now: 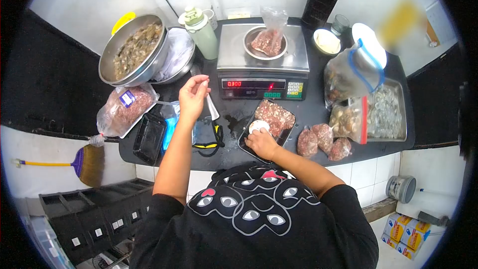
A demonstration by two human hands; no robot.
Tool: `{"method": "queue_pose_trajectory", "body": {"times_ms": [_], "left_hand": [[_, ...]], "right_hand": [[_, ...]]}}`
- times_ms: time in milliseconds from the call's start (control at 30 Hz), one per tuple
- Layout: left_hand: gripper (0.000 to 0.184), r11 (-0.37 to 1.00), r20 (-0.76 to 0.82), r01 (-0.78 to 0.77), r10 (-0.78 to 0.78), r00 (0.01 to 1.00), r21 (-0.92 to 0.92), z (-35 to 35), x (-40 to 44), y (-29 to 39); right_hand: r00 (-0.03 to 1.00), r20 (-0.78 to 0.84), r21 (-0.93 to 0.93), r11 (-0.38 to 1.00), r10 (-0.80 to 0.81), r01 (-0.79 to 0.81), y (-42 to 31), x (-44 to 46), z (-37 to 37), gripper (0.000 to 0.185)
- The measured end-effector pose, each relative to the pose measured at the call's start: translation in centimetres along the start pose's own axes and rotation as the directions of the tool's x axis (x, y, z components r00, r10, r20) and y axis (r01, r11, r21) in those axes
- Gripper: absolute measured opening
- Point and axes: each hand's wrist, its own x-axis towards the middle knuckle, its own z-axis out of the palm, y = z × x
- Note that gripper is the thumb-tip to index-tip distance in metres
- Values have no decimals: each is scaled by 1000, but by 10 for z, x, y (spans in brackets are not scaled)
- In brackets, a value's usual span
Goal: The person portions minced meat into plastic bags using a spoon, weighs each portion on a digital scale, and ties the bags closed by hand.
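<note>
My left hand is raised left of the digital scale, fingers loosely bent, with nothing visible in them. My right hand grips a small white round bowl over a black tray of minced meat. On the scale stands a metal bowl with a clear plastic bag of minced meat in it; the red display reads 0.300. Several tied bags of mince lie right of the tray.
At left are a metal bowl of shrimp, a large bag of mince, an empty black tray and a green bottle. At right are zip bags and a metal pan. A knife lies near my left hand.
</note>
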Motion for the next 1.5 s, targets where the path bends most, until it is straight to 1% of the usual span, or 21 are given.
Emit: {"method": "queue_pose_trajectory", "body": {"times_ms": [33, 133, 233, 533, 633, 833, 933, 1033, 1133, 1167, 1233, 1300, 1333, 1367, 1433, 1500], "left_hand": [[16, 1000, -14, -2, 2, 1000, 6, -3, -3, 1], [16, 1000, -60, 10, -8, 998, 30, -14, -10, -1], [16, 999, -93, 11, -8, 996, 36, -28, -17, -8], [17, 999, -162, 54, -54, 985, -2, -60, -37, -31], [18, 998, -176, 65, -61, 983, 19, -63, -42, -32], [18, 997, -178, 78, -76, 981, 5, -64, -49, -37], [18, 996, -175, 84, -83, 981, 2, -63, -49, -39], [18, 996, -172, 91, -89, 981, -2, -61, -49, -39], [17, 996, -171, 87, -84, 982, 8, -61, -50, -37], [17, 996, -170, 84, -81, 982, 15, -61, -51, -36], [17, 996, -187, 90, -86, 979, 16, -62, -52, -34], [17, 995, -203, 96, -91, 975, 15, -66, -55, -35], [17, 995, -209, 96, -91, 974, 14, -69, -55, -38], [17, 995, -215, 96, -91, 972, 13, -71, -56, -40], [17, 995, -228, 101, -97, 969, 4, -72, -59, -46], [17, 995, -237, 104, -100, 966, 2, -74, -64, -48]], "right_hand": [[1000, -4, 6, 1000, 2, -2, -1, 0, 0, 22], [996, -90, 28, 1000, -1, 4, -1, -1, 1, 12], [995, -96, 24, 1000, -3, 5, -1, -1, 3, 12], [998, -61, 31, 999, 20, -18, -5, -3, -1, 15], [999, 6, 53, 998, 35, -35, -5, -3, -5, 17], [998, -32, 53, 997, 56, -55, -4, -4, -9, 19], [998, -25, 66, 996, 63, -61, -3, -6, -10, 18], [995, 62, 74, 993, 83, -87, -7, -8, -13, 17], [994, -46, 149, 985, 95, -87, -5, -8, -13, 15], [991, -47, 175, 978, 125, -115, 2, -4, -14, 20], [982, -45, 227, 959, 184, -170, 30, 19, -49, 34], [943, -193, 154, 957, 273, -246, 58, 47, -125, 49], [872, -435, 19, 971, 223, -239, 80, 59, -142, 55], [858, -435, -37, 947, 273, -320, 94, 69, -180, 63], [753, -493, -113, 826, 436, -552, 122, 90, -233, 76], [682, -392, -174, 679, 617, -714, 147, 111, -268, 93]]}}
